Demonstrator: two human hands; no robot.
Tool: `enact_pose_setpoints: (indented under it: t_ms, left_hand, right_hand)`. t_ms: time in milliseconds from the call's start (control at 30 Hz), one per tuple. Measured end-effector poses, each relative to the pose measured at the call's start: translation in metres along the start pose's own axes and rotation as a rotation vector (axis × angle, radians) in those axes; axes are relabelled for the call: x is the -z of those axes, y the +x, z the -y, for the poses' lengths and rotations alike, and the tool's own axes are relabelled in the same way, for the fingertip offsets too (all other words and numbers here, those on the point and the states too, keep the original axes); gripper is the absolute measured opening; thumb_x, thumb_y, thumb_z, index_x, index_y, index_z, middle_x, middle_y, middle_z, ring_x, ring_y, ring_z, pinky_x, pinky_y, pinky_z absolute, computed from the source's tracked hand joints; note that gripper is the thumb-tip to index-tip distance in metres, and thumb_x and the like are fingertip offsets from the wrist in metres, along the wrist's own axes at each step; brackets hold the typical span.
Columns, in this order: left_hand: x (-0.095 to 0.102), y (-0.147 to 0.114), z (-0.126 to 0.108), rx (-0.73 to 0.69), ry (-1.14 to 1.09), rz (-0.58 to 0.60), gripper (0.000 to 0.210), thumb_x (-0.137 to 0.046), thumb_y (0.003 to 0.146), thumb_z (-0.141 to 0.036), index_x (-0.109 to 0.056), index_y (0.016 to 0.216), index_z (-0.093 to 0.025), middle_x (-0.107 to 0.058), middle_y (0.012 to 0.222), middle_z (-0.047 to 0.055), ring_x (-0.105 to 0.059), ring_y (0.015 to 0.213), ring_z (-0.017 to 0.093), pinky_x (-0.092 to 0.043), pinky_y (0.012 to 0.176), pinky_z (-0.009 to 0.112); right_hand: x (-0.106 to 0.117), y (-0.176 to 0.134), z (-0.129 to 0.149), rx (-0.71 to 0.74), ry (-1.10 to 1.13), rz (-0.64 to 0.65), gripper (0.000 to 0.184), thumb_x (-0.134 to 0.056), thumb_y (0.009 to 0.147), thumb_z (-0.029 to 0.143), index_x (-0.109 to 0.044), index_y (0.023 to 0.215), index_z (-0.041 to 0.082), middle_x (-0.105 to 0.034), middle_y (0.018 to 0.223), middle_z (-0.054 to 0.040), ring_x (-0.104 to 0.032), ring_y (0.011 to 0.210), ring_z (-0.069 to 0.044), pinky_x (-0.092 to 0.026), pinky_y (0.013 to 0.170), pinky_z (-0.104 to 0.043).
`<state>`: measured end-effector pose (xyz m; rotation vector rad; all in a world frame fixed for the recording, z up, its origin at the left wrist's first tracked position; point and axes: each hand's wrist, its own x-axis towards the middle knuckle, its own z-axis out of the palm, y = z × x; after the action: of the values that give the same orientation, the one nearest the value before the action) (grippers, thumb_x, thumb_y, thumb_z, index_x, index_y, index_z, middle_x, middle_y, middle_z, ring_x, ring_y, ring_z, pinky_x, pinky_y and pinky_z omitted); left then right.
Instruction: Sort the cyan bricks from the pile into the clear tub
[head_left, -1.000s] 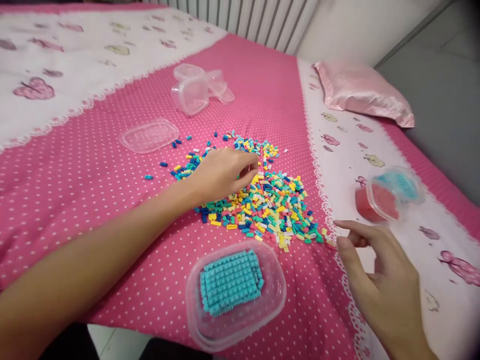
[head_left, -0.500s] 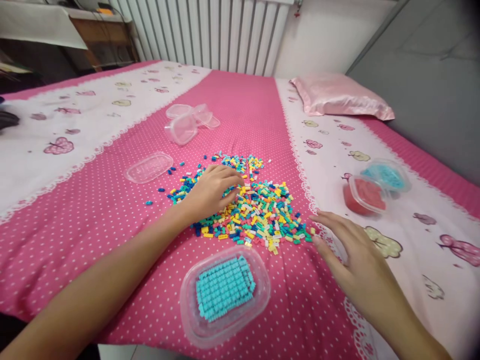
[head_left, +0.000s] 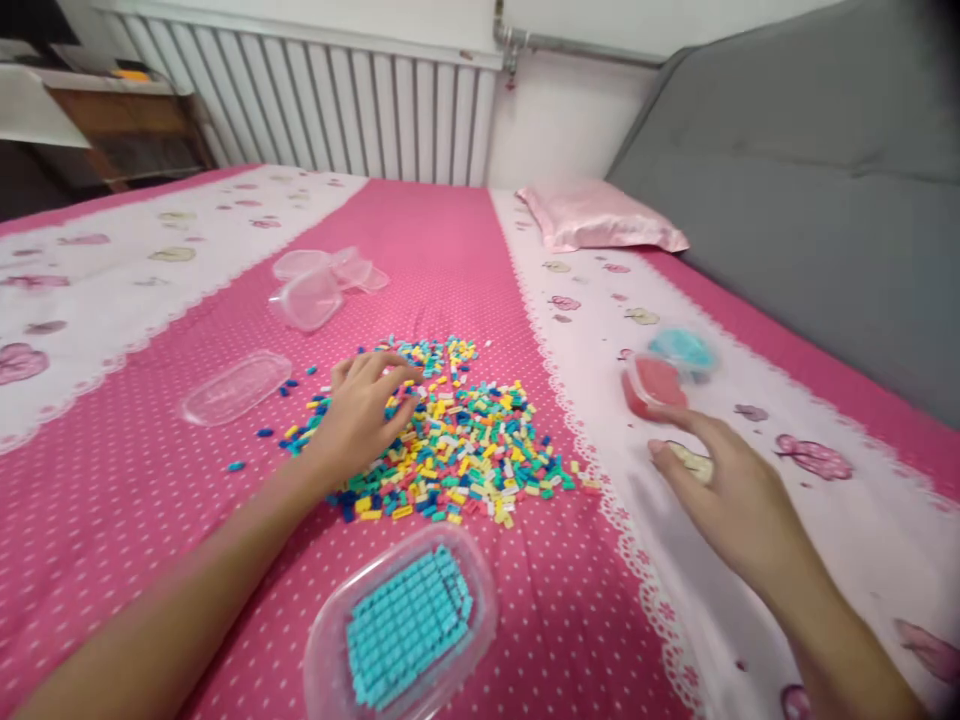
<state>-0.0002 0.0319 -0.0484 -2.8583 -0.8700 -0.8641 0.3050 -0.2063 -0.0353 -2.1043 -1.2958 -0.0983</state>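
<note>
My left hand (head_left: 367,408) rests on the left part of a heap of small coloured building bricks (head_left: 465,450), its fingers bent and spread apart. Whether a brick lies under those fingers is hidden. Over the white strip on the right, my right hand (head_left: 724,480) is raised with thumb and fingers apart and nothing between them. Its fingertips are close to a clear tub of red bricks (head_left: 652,385); I cannot tell if they touch. Behind that sits a tub of turquoise bricks (head_left: 684,350). Nearest me, a clear oval tub (head_left: 480,630) holds turquoise bricks set in neat rows (head_left: 409,625).
A clear lid (head_left: 236,388) lies left of the heap, and several clear containers (head_left: 311,295) are piled beyond it. A pink pillow (head_left: 600,215) is at the far right, beside a grey padded panel (head_left: 795,190). A radiator (head_left: 330,100) lines the back wall.
The view has swung to the right. My right hand has moved from the heap's right edge to near the tub of red bricks. My left hand stays on the heap.
</note>
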Motion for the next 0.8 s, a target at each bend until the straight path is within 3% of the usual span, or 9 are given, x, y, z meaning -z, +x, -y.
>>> enact_pose_setpoints:
  t_ms: [167,267,400,467,700,800]
  left_hand:
    - [-0.015,0.001,0.010,-0.103,-0.014,0.012,0.028,-0.046,0.101,-0.044,-0.067,0.109,-0.026,-0.067,0.117,0.006,-0.061,0.111,0.029,-0.035,0.095,0.048]
    - [-0.021,0.001,0.014,-0.114,-0.040,0.060,0.031,-0.045,0.101,-0.048,-0.068,0.110,-0.029,-0.072,0.116,0.004,-0.063,0.110,0.030,-0.034,0.095,0.050]
    - [-0.019,0.000,0.013,-0.041,-0.075,0.129,0.038,-0.044,0.100,-0.050,-0.064,0.125,-0.029,-0.076,0.115,0.005,-0.066,0.110,0.030,-0.031,0.105,0.056]
    - [-0.019,-0.001,0.011,-0.025,-0.087,0.153,0.038,-0.045,0.099,-0.051,-0.063,0.126,-0.030,-0.077,0.115,0.005,-0.067,0.109,0.029,-0.031,0.107,0.056]
    - [-0.019,-0.002,0.004,-0.054,-0.120,0.188,0.029,-0.047,0.098,-0.045,-0.069,0.111,-0.031,-0.078,0.110,0.002,-0.068,0.107,0.026,-0.032,0.104,0.052]
    - [-0.015,-0.002,0.003,-0.043,-0.126,0.198,0.028,-0.049,0.098,-0.043,-0.069,0.112,-0.030,-0.077,0.111,0.003,-0.069,0.105,0.025,-0.031,0.105,0.050]
  right_hand:
    - [-0.008,-0.006,0.012,0.019,-0.024,0.181,0.030,-0.049,0.095,0.031,-0.068,0.117,0.022,-0.073,0.118,-0.0080,-0.067,0.113,-0.023,-0.051,0.102,-0.043]
    - [-0.015,-0.015,0.025,0.026,-0.047,0.320,0.025,-0.056,0.094,0.025,-0.070,0.115,0.025,-0.073,0.115,-0.0049,-0.067,0.111,-0.022,-0.052,0.100,-0.039]
    - [-0.018,-0.023,0.033,0.027,-0.048,0.426,0.041,-0.064,0.089,0.016,-0.065,0.130,0.019,-0.069,0.122,-0.0105,-0.063,0.115,-0.027,-0.051,0.102,-0.045]
    - [-0.021,-0.025,0.034,0.040,-0.042,0.449,0.048,-0.063,0.089,0.012,-0.061,0.136,0.018,-0.067,0.122,-0.0121,-0.062,0.116,-0.028,-0.051,0.102,-0.047]
    - [-0.045,-0.029,0.037,0.103,-0.026,0.425,0.047,-0.048,0.093,0.009,-0.060,0.137,0.021,-0.066,0.116,-0.0106,-0.065,0.111,-0.023,-0.054,0.097,-0.040]
    - [-0.052,-0.031,0.035,0.117,-0.020,0.383,0.054,-0.046,0.094,0.012,-0.049,0.148,0.020,-0.066,0.123,-0.0117,-0.064,0.116,-0.023,-0.054,0.100,-0.039]
